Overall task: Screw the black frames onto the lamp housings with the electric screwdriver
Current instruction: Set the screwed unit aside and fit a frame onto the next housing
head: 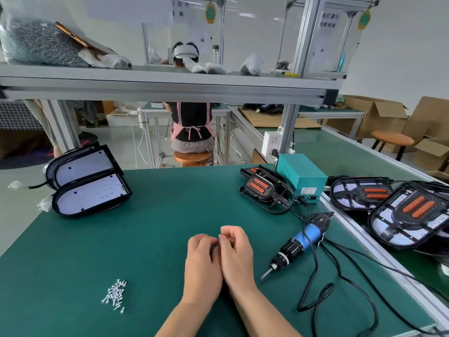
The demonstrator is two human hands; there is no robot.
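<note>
Far left, two lamp housings (90,190) lie side by side, a screw pile (115,294) nearer me. My left hand (202,261) and right hand (237,254) touch mid-table, fingers curled inward; whether they pinch anything I cannot tell. The electric screwdriver (301,242) lies untouched to their right, black frames (264,190) beyond it.

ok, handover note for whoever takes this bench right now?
Left hand and right hand: together mid-mat, fingers curled; can't tell whether they hold anything.
Electric screwdriver lies on the mat to their right, untouched. Screws piled front left. Two bare lamp housings far left; black frames by the teal power box.
Done: two framed lamps on the right belt; their screws not visible.
Left: frame and screw both housings.
</note>
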